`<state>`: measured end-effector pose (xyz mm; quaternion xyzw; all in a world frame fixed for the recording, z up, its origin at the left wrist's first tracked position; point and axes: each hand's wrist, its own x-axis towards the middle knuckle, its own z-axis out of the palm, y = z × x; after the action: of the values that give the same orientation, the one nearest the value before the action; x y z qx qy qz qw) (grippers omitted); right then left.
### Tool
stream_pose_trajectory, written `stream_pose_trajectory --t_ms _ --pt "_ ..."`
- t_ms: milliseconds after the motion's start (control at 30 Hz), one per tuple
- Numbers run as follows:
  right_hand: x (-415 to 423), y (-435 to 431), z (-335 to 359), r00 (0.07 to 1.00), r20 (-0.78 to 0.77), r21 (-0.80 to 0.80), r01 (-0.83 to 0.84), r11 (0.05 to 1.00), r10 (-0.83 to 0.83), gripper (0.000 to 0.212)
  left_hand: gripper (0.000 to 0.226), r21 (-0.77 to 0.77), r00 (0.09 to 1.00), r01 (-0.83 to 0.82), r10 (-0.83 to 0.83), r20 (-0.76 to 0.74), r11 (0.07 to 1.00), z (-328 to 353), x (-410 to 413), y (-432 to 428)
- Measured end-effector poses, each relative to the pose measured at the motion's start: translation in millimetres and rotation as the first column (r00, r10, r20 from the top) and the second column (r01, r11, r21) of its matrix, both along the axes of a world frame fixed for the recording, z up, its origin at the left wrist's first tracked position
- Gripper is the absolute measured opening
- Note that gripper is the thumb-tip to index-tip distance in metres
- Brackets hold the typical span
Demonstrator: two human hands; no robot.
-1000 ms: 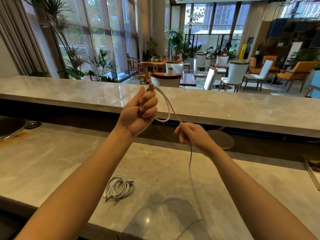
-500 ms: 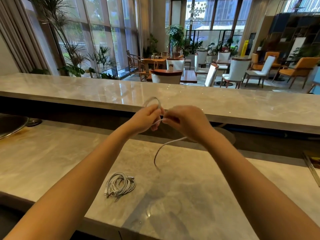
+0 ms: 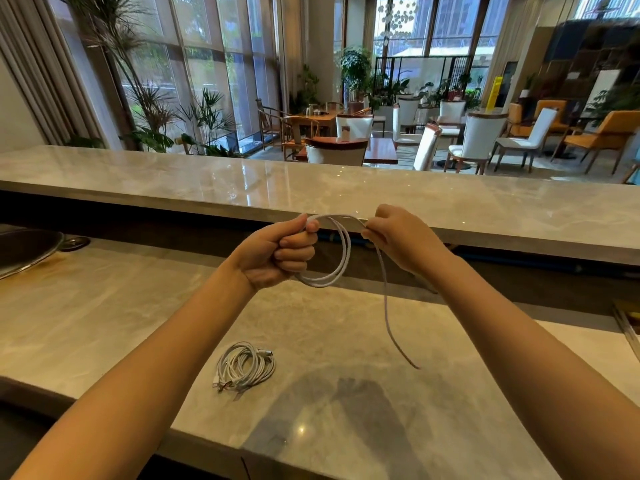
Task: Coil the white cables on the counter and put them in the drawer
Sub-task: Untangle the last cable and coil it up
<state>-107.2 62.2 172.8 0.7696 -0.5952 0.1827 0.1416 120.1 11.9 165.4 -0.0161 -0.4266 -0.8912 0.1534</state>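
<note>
**Fig.** Coiling of a white cable [image 3: 347, 252] above the counter [image 3: 104, 306], head view.

**Technique (judged):**
- Each new turn was judged to need matching in size to the approx. 2 loops in hand & laying flat against them.
- A slight twist would best be fed in by the right fingertips so that no kink is set.
- The left grip would best be eased only enough to admit each turn.
- From the short length of loose tail [image 3: 387, 306], 1 or 2 more turns were estimated, w/ the end then tucked or wrapped.

**Pose:**
- The loops were gathered in the left hand [image 3: 277, 252], fingers clenched round them, thumb side up.
- The top of the loops was pinched by the fingertips of the right hand [image 3: 398, 237], just beside the left.
- From that pinch the tail hung down & curved to the right, its end apparently clear of the counter.
- Both forearms were raised in front of the body, hands at approx. equal height & turned toward each other, seen against the edge of the upper ledge [image 3: 485, 202].

**Other items:** 1 coiled bundle [image 3: 246, 367] lay on the counter, nearer the body than the hands. The drawer was not in view.
</note>
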Motion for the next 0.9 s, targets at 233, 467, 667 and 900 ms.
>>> stream_pose_trajectory --t_ms 233,467,667,900 --pt "35 18 2 0.263 0.939 0.312 -0.373 0.874 -0.223 0.031 0.027 0.057 0.99 -0.13 0.132 -0.038 0.99 -7 -15 9" --pt "48 34 -7 -0.059 0.955 0.219 -0.52 0.825 -0.291 0.03 0.031 -0.287 0.758 -0.58 0.634 0.155 0.763 -3 -23 19" --pt "60 30 -17 -0.325 0.899 0.158 -0.38 0.911 -0.292 0.016 0.027 -0.571 0.528 -0.633 0.831 0.176 0.522 -6 -31 30" --pt "61 29 -24 -0.264 0.832 0.319 -0.49 0.811 -0.487 0.024 0.026 -0.782 0.287 -0.552 0.946 0.149 0.29 -21 -34 29"
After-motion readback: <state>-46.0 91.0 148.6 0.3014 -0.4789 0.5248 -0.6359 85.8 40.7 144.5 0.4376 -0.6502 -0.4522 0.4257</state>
